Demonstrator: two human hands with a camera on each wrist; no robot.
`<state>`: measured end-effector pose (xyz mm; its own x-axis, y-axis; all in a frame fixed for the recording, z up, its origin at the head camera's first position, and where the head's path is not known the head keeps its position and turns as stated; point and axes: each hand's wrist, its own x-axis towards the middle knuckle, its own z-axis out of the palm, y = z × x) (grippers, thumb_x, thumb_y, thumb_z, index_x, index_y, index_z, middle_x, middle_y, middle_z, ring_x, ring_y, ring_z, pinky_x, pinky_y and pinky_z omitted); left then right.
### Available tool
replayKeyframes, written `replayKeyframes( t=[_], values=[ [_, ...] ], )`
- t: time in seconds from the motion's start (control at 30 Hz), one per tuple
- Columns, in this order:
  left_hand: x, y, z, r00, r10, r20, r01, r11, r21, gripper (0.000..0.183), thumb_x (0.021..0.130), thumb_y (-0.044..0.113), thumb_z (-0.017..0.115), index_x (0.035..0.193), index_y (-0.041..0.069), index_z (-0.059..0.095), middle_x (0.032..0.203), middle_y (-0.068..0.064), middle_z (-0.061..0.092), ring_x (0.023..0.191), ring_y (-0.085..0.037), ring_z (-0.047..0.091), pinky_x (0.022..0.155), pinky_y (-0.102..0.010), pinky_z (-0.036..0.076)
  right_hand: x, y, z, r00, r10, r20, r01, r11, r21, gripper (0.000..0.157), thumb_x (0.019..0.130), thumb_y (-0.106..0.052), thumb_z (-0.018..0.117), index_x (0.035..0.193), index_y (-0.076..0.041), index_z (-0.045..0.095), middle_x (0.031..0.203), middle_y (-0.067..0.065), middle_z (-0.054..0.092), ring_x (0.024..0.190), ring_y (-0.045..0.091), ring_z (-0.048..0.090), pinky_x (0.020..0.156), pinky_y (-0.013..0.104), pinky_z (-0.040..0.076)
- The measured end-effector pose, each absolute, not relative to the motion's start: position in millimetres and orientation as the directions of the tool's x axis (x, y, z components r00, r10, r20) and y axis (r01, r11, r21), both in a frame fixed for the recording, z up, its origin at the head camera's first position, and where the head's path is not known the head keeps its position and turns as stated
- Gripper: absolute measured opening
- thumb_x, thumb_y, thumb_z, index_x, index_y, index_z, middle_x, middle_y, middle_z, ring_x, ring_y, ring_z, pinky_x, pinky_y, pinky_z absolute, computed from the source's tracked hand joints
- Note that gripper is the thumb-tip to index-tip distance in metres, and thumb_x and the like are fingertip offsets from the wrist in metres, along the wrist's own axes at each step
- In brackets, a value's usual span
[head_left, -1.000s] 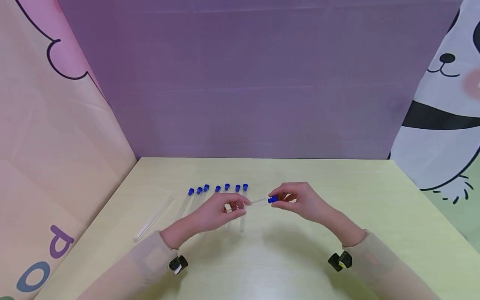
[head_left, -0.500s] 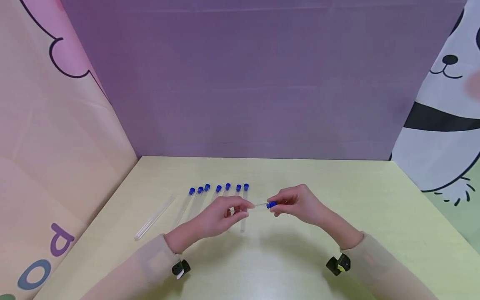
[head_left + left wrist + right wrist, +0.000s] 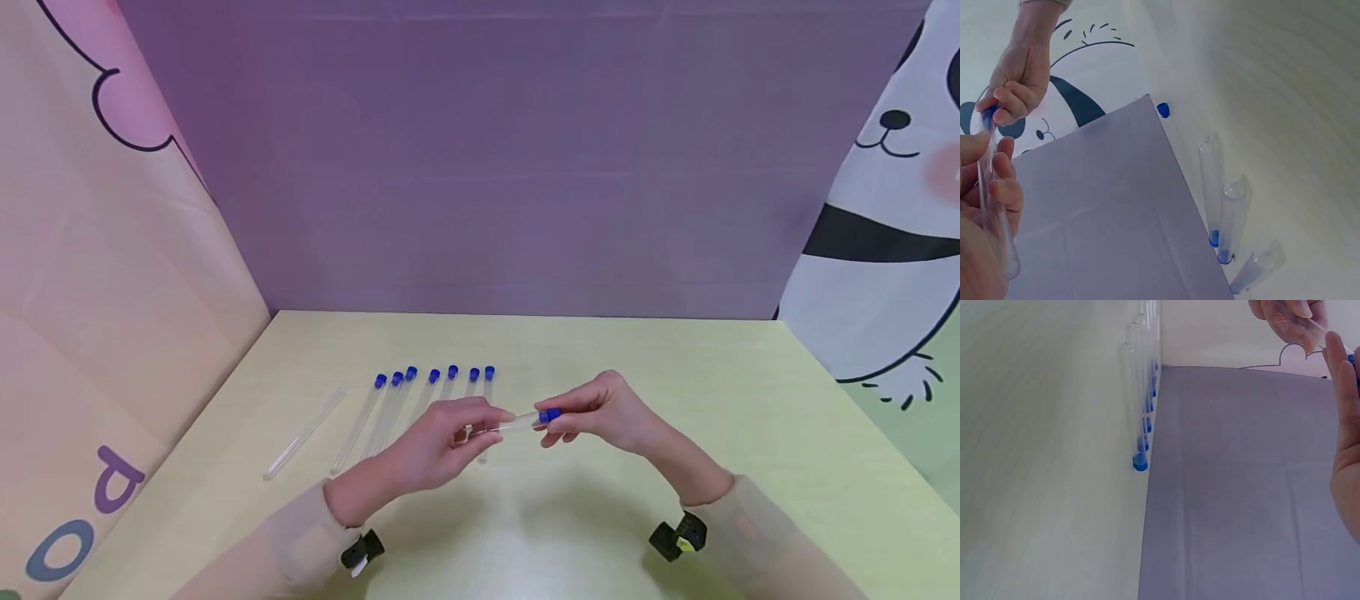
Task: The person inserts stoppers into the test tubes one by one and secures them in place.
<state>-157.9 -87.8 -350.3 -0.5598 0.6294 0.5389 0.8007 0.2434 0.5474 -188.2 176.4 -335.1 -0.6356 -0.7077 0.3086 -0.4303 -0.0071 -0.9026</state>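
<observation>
In the head view my left hand (image 3: 450,440) holds a clear test tube (image 3: 519,423) lying nearly level above the table. My right hand (image 3: 603,412) pinches the blue cap (image 3: 551,414) at the tube's right end. How far the cap sits on the tube I cannot tell. The left wrist view shows the tube (image 3: 996,212) running along my left fingers, its rounded end below. Behind my left hand lie several test tubes with blue caps (image 3: 380,381), side by side. Farther left is a tube (image 3: 303,433) with no blue cap visible.
A loose blue cap (image 3: 1163,110) rests on the table in the left wrist view. The pale wooden table (image 3: 712,375) ends at a purple backdrop (image 3: 480,208). Printed panels stand on both sides, one with a panda (image 3: 885,308).
Both hands have come down a little, and my left hand has moved slightly right. The tube now shows more fully between them, its end at the cap. The tubes on the table stay put.
</observation>
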Motion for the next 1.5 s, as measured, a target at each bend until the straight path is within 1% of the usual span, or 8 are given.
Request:
replayKeyframes(
  t=[0.17, 0.27, 0.4, 0.53, 0.73, 0.97, 1.2, 1.5],
  values=[
    [-156.6, -89.2, -348.8, -0.521, 0.658, 0.544, 0.833, 0.252, 0.493, 0.022, 0.091, -0.002, 0.064, 0.113, 0.001, 0.067, 0.076, 0.006, 0.054, 0.060, -0.002, 0.042, 0.051, -0.019, 0.039, -189.3, 175.9, -335.8, -0.601, -0.739, 0.306, -0.446, -0.008, -0.895, 0.033, 0.088, -0.008, 0.070, 0.110, 0.016, 0.064, 0.090, 0.031, 0.067, 0.079, 0.024, 0.072, 0.065, 0.039, 0.057],
    [-157.0, -90.0, -350.9, -0.523, 0.661, 0.538, 0.831, 0.256, 0.494, 0.022, 0.091, -0.002, 0.064, 0.112, 0.000, 0.067, 0.076, 0.005, 0.055, 0.061, -0.002, 0.042, 0.051, -0.019, 0.040, -189.9, 174.8, -336.8, -0.594, -0.748, 0.297, -0.460, 0.013, -0.888, 0.032, 0.089, -0.007, 0.069, 0.111, 0.015, 0.064, 0.090, 0.025, 0.069, 0.080, 0.024, 0.072, 0.066, 0.040, 0.057],
    [-158.9, -89.9, -350.8, -0.549, 0.648, 0.528, 0.815, 0.274, 0.511, 0.021, 0.092, 0.000, 0.064, 0.113, 0.002, 0.067, 0.079, 0.004, 0.058, 0.060, -0.002, 0.043, 0.050, -0.019, 0.039, -190.0, 174.5, -335.6, -0.612, -0.733, 0.297, -0.482, 0.048, -0.875, 0.031, 0.088, -0.006, 0.070, 0.111, 0.015, 0.065, 0.090, 0.017, 0.072, 0.080, 0.023, 0.072, 0.068, 0.037, 0.057],
    [-161.2, -90.3, -348.2, -0.569, 0.649, 0.504, 0.802, 0.305, 0.513, 0.020, 0.092, 0.004, 0.065, 0.112, 0.004, 0.068, 0.080, 0.006, 0.059, 0.062, -0.002, 0.044, 0.051, -0.019, 0.040, -188.7, 174.9, -334.9, -0.646, -0.708, 0.286, -0.471, 0.075, -0.879, 0.031, 0.086, -0.003, 0.071, 0.110, 0.016, 0.064, 0.087, 0.015, 0.073, 0.080, 0.023, 0.072, 0.070, 0.032, 0.057],
    [-162.8, -97.1, -350.0, -0.634, 0.652, 0.417, 0.748, 0.380, 0.544, 0.020, 0.093, 0.008, 0.065, 0.113, 0.006, 0.068, 0.081, 0.009, 0.060, 0.068, -0.003, 0.050, 0.053, -0.020, 0.044, -187.7, 174.0, -337.3, -0.679, -0.689, 0.253, -0.474, 0.148, -0.868, 0.031, 0.084, -0.005, 0.075, 0.111, 0.009, 0.068, 0.090, 0.013, 0.073, 0.081, 0.025, 0.071, 0.074, 0.034, 0.056],
    [-165.7, -110.0, -354.3, -0.712, 0.627, 0.315, 0.668, 0.469, 0.578, 0.023, 0.093, 0.012, 0.066, 0.116, 0.009, 0.068, 0.085, 0.011, 0.063, 0.074, -0.004, 0.055, 0.056, -0.022, 0.047, -190.1, 183.2, -343.9, -0.722, -0.662, 0.202, -0.470, 0.255, -0.845, 0.032, 0.085, -0.008, 0.075, 0.114, 0.003, 0.068, 0.091, 0.006, 0.072, 0.081, 0.020, 0.071, 0.074, 0.032, 0.056],
    [-171.3, -128.3, -357.4, -0.742, 0.619, 0.259, 0.632, 0.517, 0.577, 0.023, 0.091, 0.012, 0.069, 0.113, 0.009, 0.069, 0.084, 0.013, 0.065, 0.075, -0.004, 0.058, 0.058, -0.023, 0.049, -193.3, 197.0, -352.9, -0.733, -0.656, 0.176, -0.473, 0.307, -0.826, 0.029, 0.086, -0.011, 0.074, 0.112, 0.002, 0.069, 0.093, 0.003, 0.072, 0.084, 0.014, 0.070, 0.076, 0.030, 0.055],
    [-176.5, -152.7, -359.4, -0.778, 0.573, 0.257, 0.607, 0.582, 0.542, 0.019, 0.089, 0.011, 0.070, 0.108, 0.006, 0.069, 0.082, 0.012, 0.067, 0.075, -0.005, 0.058, 0.062, -0.024, 0.049, -198.6, 214.5, -361.2, -0.723, -0.651, 0.233, -0.539, 0.321, -0.779, 0.028, 0.087, -0.013, 0.074, 0.111, 0.001, 0.069, 0.093, 0.000, 0.072, 0.083, 0.012, 0.069, 0.076, 0.030, 0.055]
  ],
)
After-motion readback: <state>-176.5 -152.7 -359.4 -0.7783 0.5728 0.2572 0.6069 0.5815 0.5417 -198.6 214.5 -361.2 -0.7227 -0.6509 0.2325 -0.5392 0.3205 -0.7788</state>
